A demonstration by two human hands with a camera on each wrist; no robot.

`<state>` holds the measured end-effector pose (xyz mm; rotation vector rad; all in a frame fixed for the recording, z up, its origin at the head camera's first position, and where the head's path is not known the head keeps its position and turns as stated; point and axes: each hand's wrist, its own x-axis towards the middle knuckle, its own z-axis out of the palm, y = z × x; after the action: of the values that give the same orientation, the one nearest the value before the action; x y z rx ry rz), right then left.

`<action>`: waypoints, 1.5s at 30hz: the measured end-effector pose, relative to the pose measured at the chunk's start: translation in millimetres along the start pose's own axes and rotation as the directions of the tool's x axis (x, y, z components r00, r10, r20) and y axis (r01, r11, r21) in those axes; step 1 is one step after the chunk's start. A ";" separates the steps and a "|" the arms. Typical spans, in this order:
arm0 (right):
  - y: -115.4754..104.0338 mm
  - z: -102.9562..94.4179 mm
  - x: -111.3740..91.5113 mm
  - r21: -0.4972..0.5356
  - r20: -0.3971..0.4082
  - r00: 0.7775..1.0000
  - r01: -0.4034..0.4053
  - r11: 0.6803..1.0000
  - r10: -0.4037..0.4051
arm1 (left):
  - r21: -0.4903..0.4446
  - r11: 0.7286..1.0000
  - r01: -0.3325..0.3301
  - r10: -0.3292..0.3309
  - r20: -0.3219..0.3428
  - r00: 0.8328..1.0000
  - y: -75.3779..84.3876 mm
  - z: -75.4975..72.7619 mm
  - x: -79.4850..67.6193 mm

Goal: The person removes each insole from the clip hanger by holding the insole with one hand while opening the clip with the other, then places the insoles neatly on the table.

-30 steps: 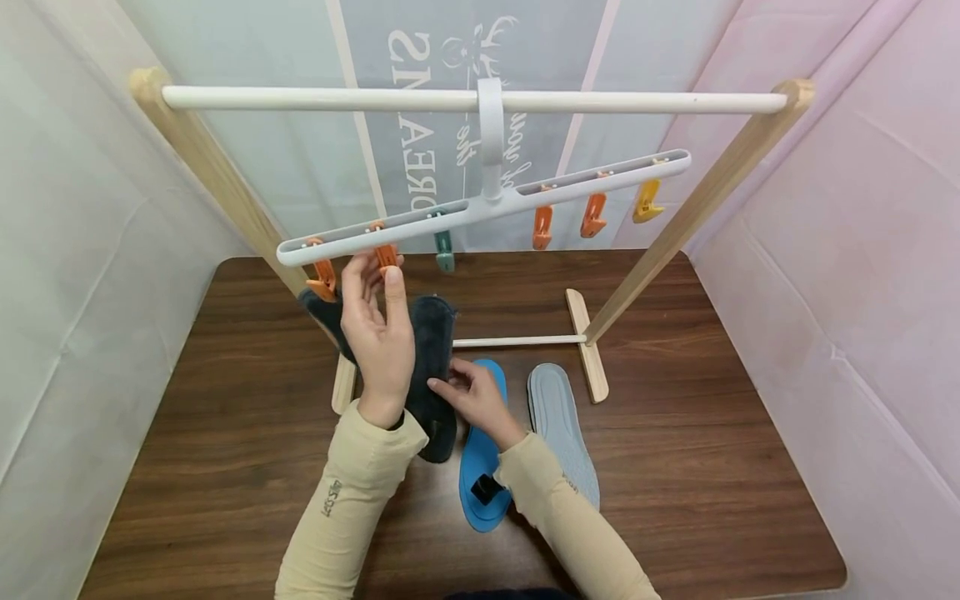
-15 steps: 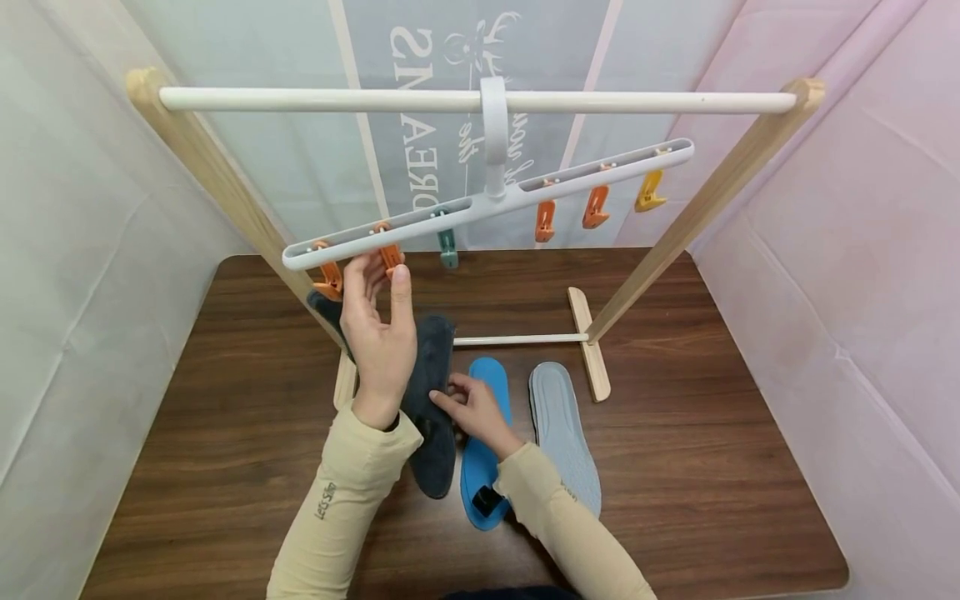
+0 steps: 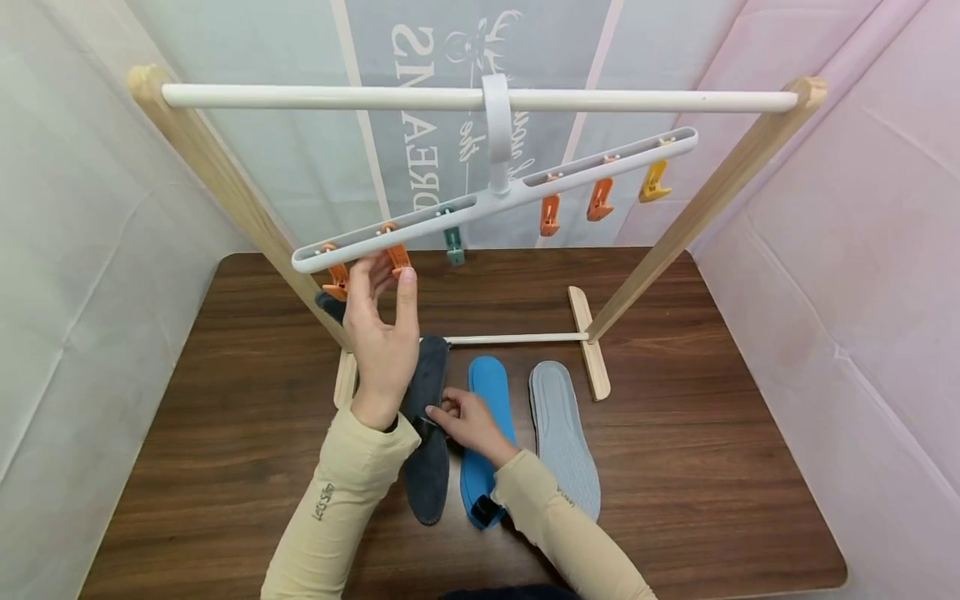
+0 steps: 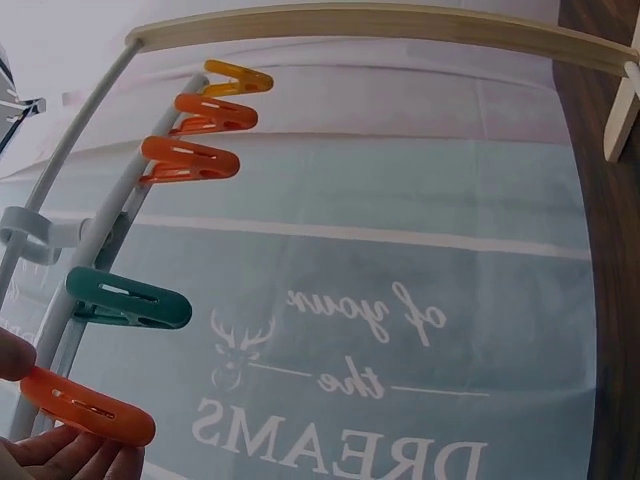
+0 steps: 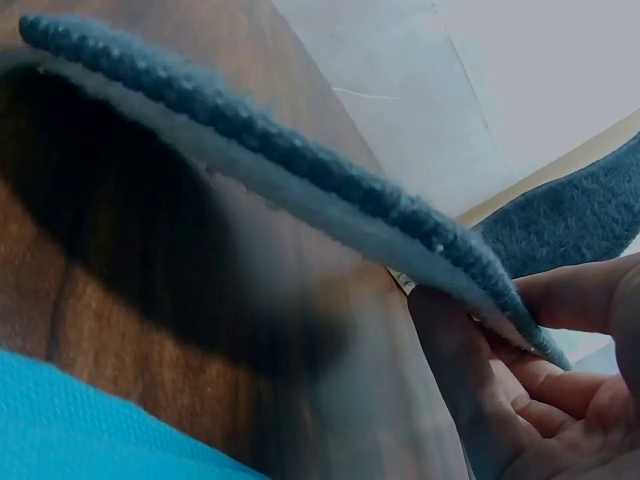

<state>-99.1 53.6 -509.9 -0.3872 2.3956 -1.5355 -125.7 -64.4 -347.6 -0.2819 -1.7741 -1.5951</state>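
Note:
In the head view my left hand (image 3: 384,350) pinches an orange clothespin (image 3: 398,257), second from the left on a white clip hanger (image 3: 525,193). The same orange clothespin (image 4: 90,408) lies between thumb and fingers in the left wrist view. My right hand (image 3: 472,423) pinches a dark fuzzy insole (image 3: 427,487) by its edge, below the hanger. In the right wrist view this insole (image 5: 270,140) is held tilted, apart from the tabletop. A second dark insole (image 3: 331,305) hangs by the leftmost orange clothespin (image 3: 338,279), partly hidden behind my left hand.
A blue insole (image 3: 491,387) and a grey insole (image 3: 558,425) lie on the wooden table (image 3: 690,467). The hanger hooks over the white rod (image 3: 300,97) of a wooden rack (image 3: 720,192). Green (image 3: 453,246), orange and yellow (image 3: 654,182) clothespins hang along it.
My right hand has drawn the dark insole down, away from the hanger and toward me. The hanger has turned slightly, its left end shifting right. My left hand stays at the orange clothespin.

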 end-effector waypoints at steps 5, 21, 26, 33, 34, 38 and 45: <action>-2.2 2.3 -0.8 -0.028 0.006 1.000 -0.015 0.999 0.015 | 0.033 0.999 -0.016 0.016 0.004 1.000 -1.1 0.3 -0.3; 4.1 8.0 -3.2 -0.040 0.057 0.994 -0.086 0.995 0.089 | 0.156 0.987 -0.028 0.018 0.066 0.998 -8.3 -8.0 -16.8; 2.7 9.0 -3.4 -0.036 0.069 0.990 -0.123 0.992 0.126 | 0.167 0.984 -0.061 0.053 0.048 0.997 -10.7 -10.6 -21.4; -0.6 10.1 -3.8 -0.094 0.066 0.989 -0.126 0.988 0.132 | 0.185 0.978 -0.097 0.101 -0.013 0.995 -14.4 -16.8 -26.8; -0.9 10.3 -3.8 -0.102 0.066 0.989 -0.123 0.987 0.130 | 0.184 0.978 -0.101 0.108 -0.027 0.994 -15.1 -17.6 -27.3; -1.5 11.1 -5.0 -0.123 0.068 0.989 -0.118 0.985 0.127 | 0.170 0.978 -0.123 0.137 -0.073 0.988 -16.5 -21.2 -29.1; -0.4 11.1 -7.2 -0.153 0.056 0.992 -0.100 0.983 0.110 | 0.125 0.981 -0.145 0.164 -0.159 0.974 -15.5 -26.9 -30.7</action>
<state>-88.4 46.7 -513.4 -0.3299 2.4476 -1.2832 -103.2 -83.6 -379.8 -0.2191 -1.6633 -1.3625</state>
